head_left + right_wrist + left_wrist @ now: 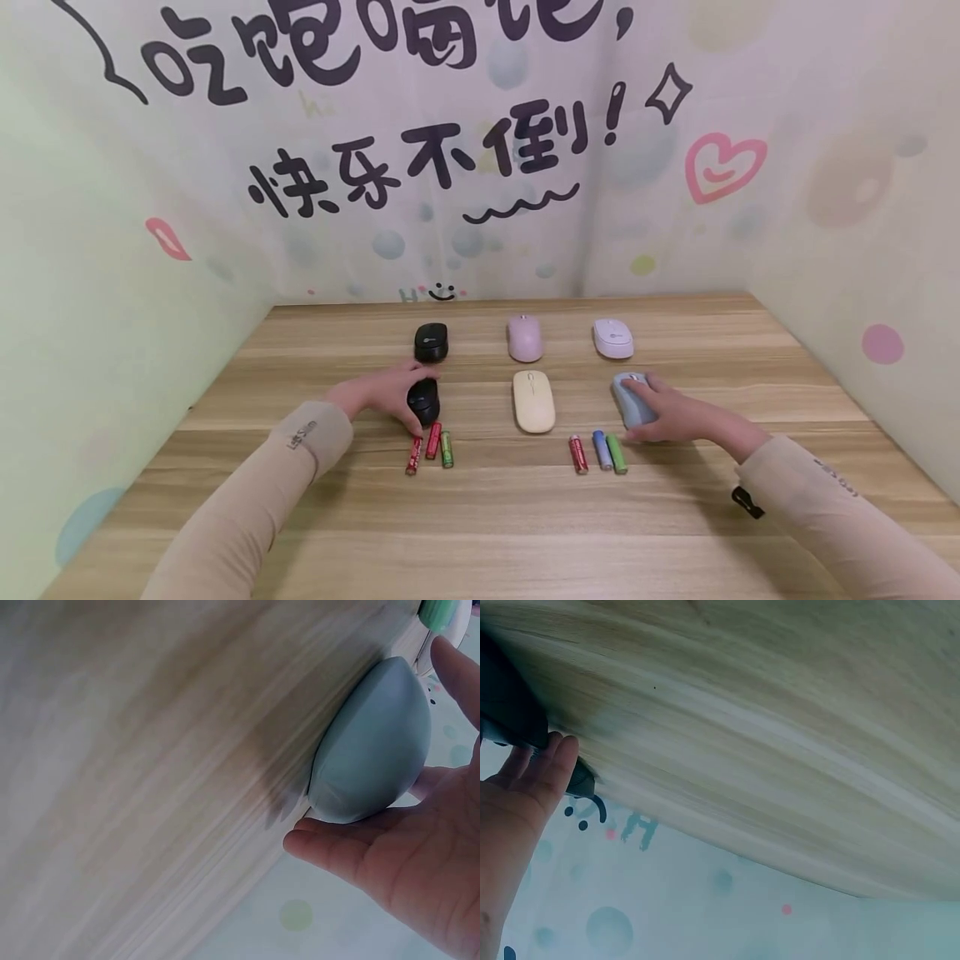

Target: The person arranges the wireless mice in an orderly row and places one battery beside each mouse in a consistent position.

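In the head view, my left hand [382, 390] spans a black mouse [424, 403], thumb at its near end and fingers at its far side. The left wrist view has the fingers [553, 769] fairly straight against the edge of a dark mouse [506, 697]; the thumb is hidden there. My right hand [671, 412] is around a blue-grey mouse [633, 404]. In the right wrist view, fingers lie along one side of that mouse [379, 746], and the thumb [457, 675] stands apart from it. Both mice rest on the wooden table [495, 525].
Behind stand another black mouse [431, 342], a pink mouse [525, 339] and a white mouse [613, 338]. A cream mouse [533, 402] lies between my hands. Two red batteries [433, 441] and a green-labelled one [447, 449] lie left; red [577, 455], blue [602, 450] and green [617, 454] batteries lie right.
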`<state>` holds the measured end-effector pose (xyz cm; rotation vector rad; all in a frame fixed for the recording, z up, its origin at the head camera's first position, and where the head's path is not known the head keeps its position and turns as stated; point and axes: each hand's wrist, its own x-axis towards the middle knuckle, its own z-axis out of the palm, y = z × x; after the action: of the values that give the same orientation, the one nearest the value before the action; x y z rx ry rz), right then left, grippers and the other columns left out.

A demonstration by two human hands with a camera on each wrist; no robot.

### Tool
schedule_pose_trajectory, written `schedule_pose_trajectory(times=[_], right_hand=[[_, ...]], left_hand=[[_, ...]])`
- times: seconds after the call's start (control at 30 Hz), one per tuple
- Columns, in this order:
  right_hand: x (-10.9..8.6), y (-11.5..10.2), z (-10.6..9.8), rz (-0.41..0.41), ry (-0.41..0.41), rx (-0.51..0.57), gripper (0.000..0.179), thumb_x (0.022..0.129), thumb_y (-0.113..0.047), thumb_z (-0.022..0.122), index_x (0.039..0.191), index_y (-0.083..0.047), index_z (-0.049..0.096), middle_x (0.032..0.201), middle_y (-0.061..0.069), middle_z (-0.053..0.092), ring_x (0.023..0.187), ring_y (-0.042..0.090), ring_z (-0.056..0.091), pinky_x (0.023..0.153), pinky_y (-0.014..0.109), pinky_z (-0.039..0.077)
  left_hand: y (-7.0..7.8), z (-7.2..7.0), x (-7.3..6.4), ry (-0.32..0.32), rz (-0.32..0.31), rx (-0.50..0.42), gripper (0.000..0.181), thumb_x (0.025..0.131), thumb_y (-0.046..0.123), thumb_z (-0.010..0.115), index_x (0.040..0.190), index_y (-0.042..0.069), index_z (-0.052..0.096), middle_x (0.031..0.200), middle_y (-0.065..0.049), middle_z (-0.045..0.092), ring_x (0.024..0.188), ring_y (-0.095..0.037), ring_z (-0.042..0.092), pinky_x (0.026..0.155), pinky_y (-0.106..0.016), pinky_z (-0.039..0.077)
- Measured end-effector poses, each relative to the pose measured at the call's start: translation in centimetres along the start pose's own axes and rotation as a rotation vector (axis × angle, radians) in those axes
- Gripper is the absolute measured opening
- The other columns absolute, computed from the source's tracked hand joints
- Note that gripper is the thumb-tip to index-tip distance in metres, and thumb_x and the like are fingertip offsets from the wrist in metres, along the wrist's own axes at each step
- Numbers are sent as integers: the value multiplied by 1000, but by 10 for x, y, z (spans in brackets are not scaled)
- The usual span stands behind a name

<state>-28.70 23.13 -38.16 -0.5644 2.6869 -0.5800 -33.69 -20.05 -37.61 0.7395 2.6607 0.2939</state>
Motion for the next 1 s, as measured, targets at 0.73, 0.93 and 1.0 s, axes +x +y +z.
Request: schedule_pose_trajectory(times=[0.73,0.93,1.0], right_hand=[[-1,-2,2,9,3,-5,88,80,-40,67,142,1,20,137,45,4,114,55,34,86,60,38],[-1,-2,2,-12,42,-44,86,80,-39,68,141,1,23,137,45,8,113,56,35,84,60,39],[-3,-4,1,-39,125,-101,82,80,-38,68,139,1,28,137,43,13,113,56,37,83,60,40]], left_hand=[[-7,10,-6,1,95,-105,89,69,37,79,141,11,34,148,-18,22,134,-38,22,105,-53,24],[-10,12,-6,-3,96,-102,88,71,37,77,143,11,32,149,-19,19,135,-39,18,106,-54,22],[-9,11,-6,-5,89,-123,87,74,38,75,143,12,30,150,-19,16,136,-39,17,106,-53,21]])
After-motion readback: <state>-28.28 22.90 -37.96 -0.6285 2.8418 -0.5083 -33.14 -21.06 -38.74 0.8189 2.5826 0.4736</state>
